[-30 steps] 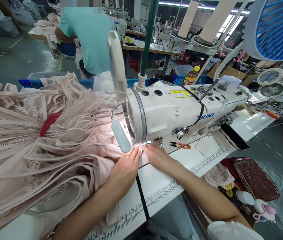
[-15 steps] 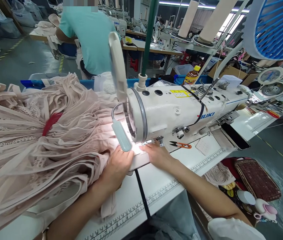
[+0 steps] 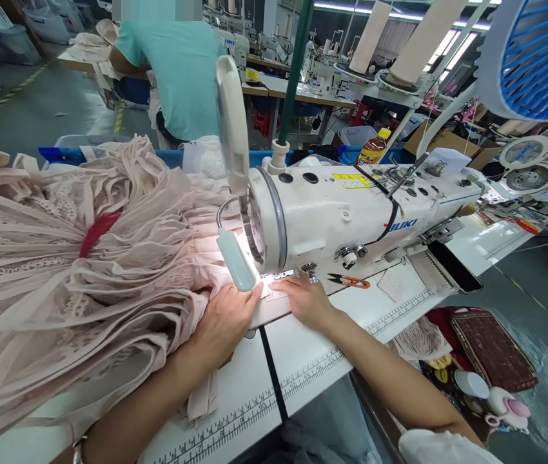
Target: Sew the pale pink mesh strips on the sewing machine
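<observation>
Head view: sewing station, white surface [image 3: 313,361] with a ruler printed along its near edge. Left hand [image 3: 228,319] lies flat, palm down, fingers loosely spread on pink cloth [image 3: 274,308], just left of the foot [image 3: 282,276] of the machine [image 3: 346,212]. Right hand [image 3: 305,299] is also flat, fingers together, tips on the cloth just right of the foot. Neither hand grips anything; both press down, likely to hold the cloth taut and level on either side of the needle. Cloth lies on the surface at the foot, between the two hands. Lamp [image 3: 235,261] angles down at the needle and lights the fingertips. Pile [image 3: 85,277] of similar pink pieces, bundled by a red tie [image 3: 97,232], is heaped against the left forearm, probably so pieces feed from that side. Snips [image 3: 349,281] rest near the right hand, within easy reach. Another person in a teal shirt [image 3: 182,77] stands at a bench behind.
</observation>
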`<action>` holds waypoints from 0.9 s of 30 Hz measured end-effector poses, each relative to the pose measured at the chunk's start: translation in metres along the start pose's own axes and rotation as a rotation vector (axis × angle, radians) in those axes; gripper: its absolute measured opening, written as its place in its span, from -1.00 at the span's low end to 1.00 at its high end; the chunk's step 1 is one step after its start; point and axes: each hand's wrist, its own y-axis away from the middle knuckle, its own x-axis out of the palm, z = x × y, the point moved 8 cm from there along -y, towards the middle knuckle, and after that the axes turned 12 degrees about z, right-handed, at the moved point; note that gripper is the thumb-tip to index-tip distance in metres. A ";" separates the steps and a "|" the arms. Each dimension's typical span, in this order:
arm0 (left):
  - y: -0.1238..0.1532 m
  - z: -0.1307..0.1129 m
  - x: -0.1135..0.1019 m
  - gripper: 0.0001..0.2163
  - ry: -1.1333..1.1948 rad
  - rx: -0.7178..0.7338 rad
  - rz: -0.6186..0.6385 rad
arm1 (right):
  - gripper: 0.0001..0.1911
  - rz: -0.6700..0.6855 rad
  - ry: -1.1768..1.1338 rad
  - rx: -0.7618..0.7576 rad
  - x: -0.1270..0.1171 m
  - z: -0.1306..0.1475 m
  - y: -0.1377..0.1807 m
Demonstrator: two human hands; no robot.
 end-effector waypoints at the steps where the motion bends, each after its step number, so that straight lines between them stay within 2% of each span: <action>1: 0.000 0.002 0.002 -0.54 0.022 -0.018 0.025 | -0.48 -0.009 -0.012 0.016 -0.001 -0.002 0.000; 3: 0.000 0.006 0.005 -0.49 0.077 -0.044 0.054 | -0.50 -0.021 -0.030 0.040 -0.002 -0.004 0.001; 7: 0.001 0.009 0.003 -0.61 0.146 -0.060 0.011 | -0.54 -0.043 -0.043 0.055 -0.004 -0.005 0.001; 13: -0.002 0.014 0.007 -0.70 0.203 -0.113 0.037 | -0.57 -0.089 -0.047 0.046 -0.008 -0.004 0.001; 17: -0.001 0.011 0.008 -0.73 0.298 -0.013 -0.035 | -0.57 -0.139 -0.105 0.005 -0.012 -0.003 0.003; 20: 0.001 0.004 0.010 -0.74 0.265 0.086 -0.050 | -0.57 -0.161 -0.137 -0.069 -0.012 0.001 0.004; 27: 0.004 -0.006 0.005 -0.75 0.131 0.087 -0.041 | -0.59 -0.184 -0.160 -0.146 -0.012 0.004 0.006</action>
